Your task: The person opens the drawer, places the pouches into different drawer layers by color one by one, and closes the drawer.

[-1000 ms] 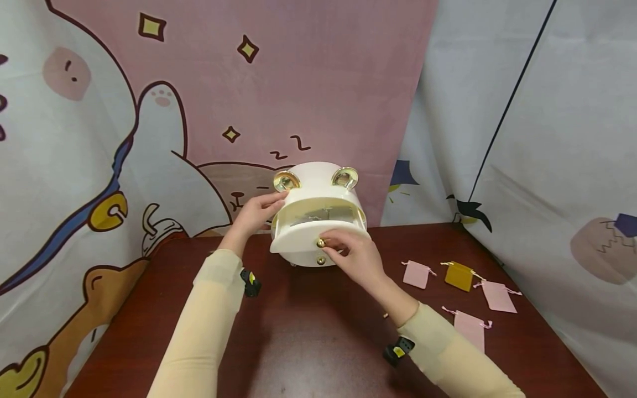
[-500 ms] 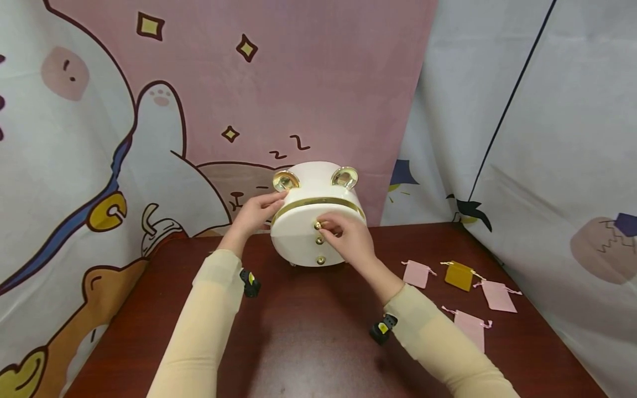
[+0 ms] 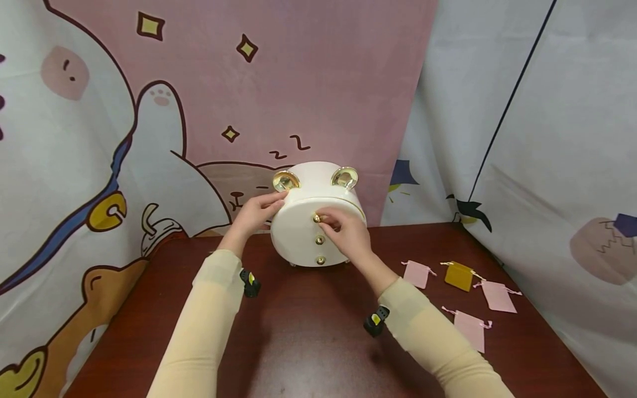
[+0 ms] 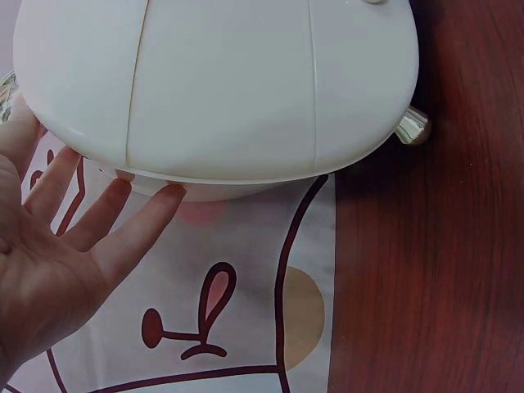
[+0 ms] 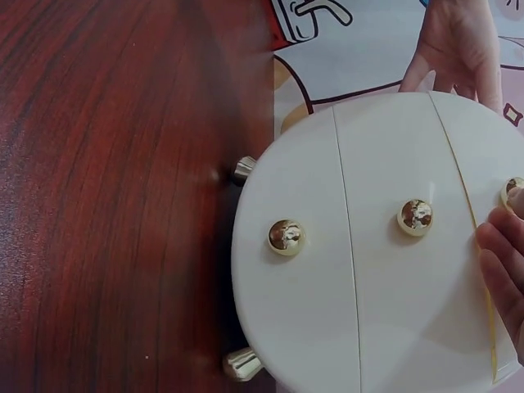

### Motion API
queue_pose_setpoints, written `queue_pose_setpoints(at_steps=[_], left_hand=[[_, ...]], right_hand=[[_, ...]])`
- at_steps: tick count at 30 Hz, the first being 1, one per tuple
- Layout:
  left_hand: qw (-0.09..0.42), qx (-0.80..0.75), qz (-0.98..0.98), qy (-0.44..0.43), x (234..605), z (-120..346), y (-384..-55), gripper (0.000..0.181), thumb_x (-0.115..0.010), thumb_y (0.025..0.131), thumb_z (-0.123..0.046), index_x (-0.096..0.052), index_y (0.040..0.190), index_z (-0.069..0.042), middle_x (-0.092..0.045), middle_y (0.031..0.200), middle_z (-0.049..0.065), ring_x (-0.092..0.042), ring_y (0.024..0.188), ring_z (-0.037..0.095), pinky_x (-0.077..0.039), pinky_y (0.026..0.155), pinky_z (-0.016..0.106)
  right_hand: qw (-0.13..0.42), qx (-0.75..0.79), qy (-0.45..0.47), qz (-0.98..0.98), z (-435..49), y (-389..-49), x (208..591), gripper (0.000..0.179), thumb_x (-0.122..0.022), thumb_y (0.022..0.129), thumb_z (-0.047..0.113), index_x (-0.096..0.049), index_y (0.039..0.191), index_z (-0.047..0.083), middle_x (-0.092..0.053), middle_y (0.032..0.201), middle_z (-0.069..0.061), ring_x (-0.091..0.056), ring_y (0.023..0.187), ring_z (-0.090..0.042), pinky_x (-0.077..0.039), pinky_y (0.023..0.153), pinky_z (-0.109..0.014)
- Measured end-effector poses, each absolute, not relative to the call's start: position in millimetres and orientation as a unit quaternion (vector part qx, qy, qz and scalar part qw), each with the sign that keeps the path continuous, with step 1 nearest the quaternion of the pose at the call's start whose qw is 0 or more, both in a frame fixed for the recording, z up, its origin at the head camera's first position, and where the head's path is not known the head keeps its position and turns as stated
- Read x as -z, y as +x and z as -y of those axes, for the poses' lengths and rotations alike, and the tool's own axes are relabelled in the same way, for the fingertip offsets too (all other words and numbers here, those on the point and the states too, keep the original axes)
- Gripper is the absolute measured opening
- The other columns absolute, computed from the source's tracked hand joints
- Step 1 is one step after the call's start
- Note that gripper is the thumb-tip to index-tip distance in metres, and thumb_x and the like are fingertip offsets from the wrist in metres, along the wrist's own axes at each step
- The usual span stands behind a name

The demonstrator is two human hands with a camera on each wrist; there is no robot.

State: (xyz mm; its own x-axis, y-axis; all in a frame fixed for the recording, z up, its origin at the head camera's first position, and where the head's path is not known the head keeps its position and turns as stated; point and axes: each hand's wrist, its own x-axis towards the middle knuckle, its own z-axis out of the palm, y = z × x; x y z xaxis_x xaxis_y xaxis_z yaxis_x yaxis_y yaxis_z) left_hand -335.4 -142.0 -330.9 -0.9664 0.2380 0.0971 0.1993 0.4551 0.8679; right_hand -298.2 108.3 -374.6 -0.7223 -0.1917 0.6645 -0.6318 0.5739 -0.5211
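A white rounded jewelry box [image 3: 294,240] with gold ears [image 3: 344,177] stands at the back of the table, its front split into three drawers. My right hand [image 3: 350,232] pinches the gold knob [image 3: 317,218] of the top drawer, which sits nearly flush with the front. Two more gold knobs [image 5: 415,217] show below it in the right wrist view. At the box's left side my left hand [image 3: 254,214] rests with extended fingers; in the left wrist view its fingertips [image 4: 170,195] touch the box's side edge. The drawer's inside is hidden.
Several small drawstring pouches lie at the right of the table [image 3: 308,342]: a mustard one [image 3: 458,277] among pink ones [image 3: 415,275]. A cartoon-printed cloth [image 3: 323,83] hangs behind the box, and a pale cloth [image 3: 557,166] hangs along the right.
The top drawer has gone in from well pulled out to nearly flush, my right hand moving forward with its knob. My left hand has stayed at the box's side.
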Motion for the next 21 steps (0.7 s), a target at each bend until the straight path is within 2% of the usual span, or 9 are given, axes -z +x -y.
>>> queue_pose_setpoints(at_steps=[9,17,21], left_hand=[[0.022,-0.501,-0.857,0.124,331,141,-335,0.043,-0.057,0.100,-0.042,-0.056,0.143,-0.033,-0.050,0.147,0.005,-0.060,0.113,0.031,-0.056,0.083,0.050],[0.022,-0.506,-0.854,0.117,332,142,-337,0.043,-0.057,0.100,-0.043,-0.056,0.142,-0.034,-0.051,0.146,0.005,-0.061,0.111,0.031,-0.056,0.082,0.048],[0.020,-0.501,-0.857,0.122,333,143,-337,0.043,-0.057,0.100,-0.043,-0.056,0.142,-0.034,-0.049,0.147,0.004,-0.060,0.112,0.030,-0.056,0.082,0.048]], right_hand=[[0.269,-0.395,0.244,0.844,-111,-303,375,0.022,-0.076,0.089,0.013,-0.074,0.111,0.015,-0.075,0.096,-0.001,-0.071,0.082,-0.017,-0.056,0.074,-0.034],[0.236,-0.418,0.285,0.830,-117,-302,381,0.035,-0.074,0.090,0.009,-0.069,0.124,0.010,-0.074,0.099,-0.006,-0.070,0.088,-0.020,-0.057,0.076,-0.033],[0.246,-0.429,0.292,0.818,-121,-300,389,0.039,-0.076,0.088,0.007,-0.067,0.126,0.010,-0.073,0.101,-0.008,-0.070,0.089,-0.021,-0.058,0.074,-0.032]])
